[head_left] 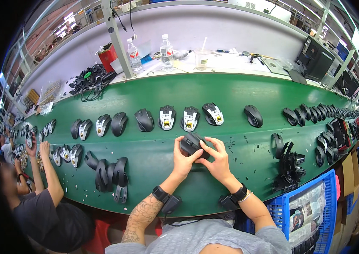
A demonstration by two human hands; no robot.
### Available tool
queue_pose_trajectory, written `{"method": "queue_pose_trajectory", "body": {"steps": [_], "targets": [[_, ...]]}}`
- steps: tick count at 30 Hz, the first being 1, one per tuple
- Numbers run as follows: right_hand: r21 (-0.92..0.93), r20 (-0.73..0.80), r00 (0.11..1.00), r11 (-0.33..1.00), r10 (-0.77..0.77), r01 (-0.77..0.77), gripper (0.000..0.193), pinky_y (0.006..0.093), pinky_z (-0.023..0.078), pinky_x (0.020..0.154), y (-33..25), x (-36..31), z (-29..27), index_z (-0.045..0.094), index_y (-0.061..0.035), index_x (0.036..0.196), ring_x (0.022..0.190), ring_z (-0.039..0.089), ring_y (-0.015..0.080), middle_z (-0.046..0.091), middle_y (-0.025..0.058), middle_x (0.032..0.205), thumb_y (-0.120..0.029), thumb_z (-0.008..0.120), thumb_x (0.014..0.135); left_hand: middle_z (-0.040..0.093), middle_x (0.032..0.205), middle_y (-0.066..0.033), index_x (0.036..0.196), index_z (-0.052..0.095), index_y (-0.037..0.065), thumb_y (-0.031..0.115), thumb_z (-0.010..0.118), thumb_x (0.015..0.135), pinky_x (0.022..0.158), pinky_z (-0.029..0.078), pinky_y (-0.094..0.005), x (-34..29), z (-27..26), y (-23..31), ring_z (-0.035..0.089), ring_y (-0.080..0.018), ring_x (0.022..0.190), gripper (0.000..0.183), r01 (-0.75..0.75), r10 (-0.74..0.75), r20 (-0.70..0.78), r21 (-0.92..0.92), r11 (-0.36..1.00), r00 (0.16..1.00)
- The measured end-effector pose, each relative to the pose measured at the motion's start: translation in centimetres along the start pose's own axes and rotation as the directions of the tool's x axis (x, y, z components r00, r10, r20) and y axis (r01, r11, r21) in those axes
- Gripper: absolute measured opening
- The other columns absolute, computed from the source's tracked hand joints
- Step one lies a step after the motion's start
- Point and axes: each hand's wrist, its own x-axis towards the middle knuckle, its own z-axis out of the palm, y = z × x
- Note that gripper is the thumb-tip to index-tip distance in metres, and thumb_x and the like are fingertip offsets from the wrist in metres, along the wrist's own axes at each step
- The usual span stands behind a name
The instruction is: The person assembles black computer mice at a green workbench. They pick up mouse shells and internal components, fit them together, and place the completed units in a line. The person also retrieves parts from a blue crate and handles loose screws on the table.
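Note:
Both my hands hold a black computer mouse point(191, 143) above the green bench. My left hand point(182, 160) grips its left side, fingers wrapped round the edge. On the other side, my right hand point(216, 159) presses it with thumb and fingers. Just beyond lie several half-assembled mice with white insides showing, among them one mouse point(190, 119) straight ahead and another mouse point(213, 114) to its right. A fully covered black mouse point(144, 120) sits to the left, and one more black mouse point(253, 116) to the right.
Black mouse shells point(112, 173) lie at left, and a pile of black plastic parts point(289, 167) at right. A blue basket point(331, 203) stands by the bench's right edge. Bottles point(166, 53) and a cup point(201, 59) line the back shelf. A co-worker point(48, 203) works at left.

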Motion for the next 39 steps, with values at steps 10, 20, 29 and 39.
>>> {"method": "queue_pose_trajectory", "body": {"steps": [10, 20, 29, 39], "targets": [[0.743, 0.467, 0.736, 0.235, 0.489, -0.627, 0.019, 0.0219, 0.045, 0.069, 2.6, -0.6, 0.9, 0.057, -0.0027, 0.096, 0.076, 0.054, 0.0062, 0.061, 0.0008, 0.085, -0.021, 0.056, 0.09, 0.054, 0.103, -0.0055, 0.113, 0.042, 0.006, -0.006, 0.068, 0.07, 0.084, 0.049, -0.031, 0.7, -0.9, 0.8, 0.057, -0.0165, 0.094, 0.052, 0.12, -0.134, -0.052, -0.215, 0.969, 0.99], [0.796, 0.431, 0.735, 0.162, 0.523, -0.583, 0.017, 0.0226, 0.047, 0.066, 3.3, -1.6, 1.8, 0.057, -0.0044, 0.086, 0.071, 0.055, 0.0068, 0.061, 0.0014, 0.081, -0.022, 0.059, 0.088, 0.056, 0.101, -0.0061, 0.11, 0.046, 0.003, -0.006, 0.067, 0.07, 0.084, 0.047, -0.0307, 0.6, -0.9, 0.0, 0.057, -0.0161, 0.092, 0.047, 0.076, -0.088, -0.072, -0.156, 0.985, 0.994], [0.672, 0.442, 0.754, 0.378, 0.486, -0.637, 0.018, 0.0233, 0.049, 0.065, 4.1, -0.9, 1.0, 0.059, -0.0006, 0.094, 0.073, 0.058, 0.0077, 0.062, 0.0021, 0.081, -0.018, 0.059, 0.088, 0.06, 0.099, -0.0057, 0.105, 0.052, 0.006, 0.025, 0.057, 0.085, 0.083, 0.047, -0.0351, 0.9, -1.3, 1.5, 0.059, -0.0183, 0.093, 0.029, 0.352, -0.414, -0.051, -0.441, 0.826, 0.909], [0.271, 0.149, 0.946, 0.909, 0.286, -0.318, 0.067, 0.0304, 0.051, 0.076, 1.8, 0.3, -0.3, 0.055, 0.003, 0.114, 0.091, 0.06, 0.0199, 0.06, 0.0116, 0.101, -0.026, 0.082, 0.061, 0.061, 0.102, -0.0108, 0.108, 0.054, 0.005, 0.052, 0.039, 0.089, 0.081, 0.047, -0.0371, 1.3, -2.0, 0.4, 0.058, -0.0208, 0.097, 0.053, 0.393, -0.447, -0.138, -0.302, 0.869, 0.884]]}}
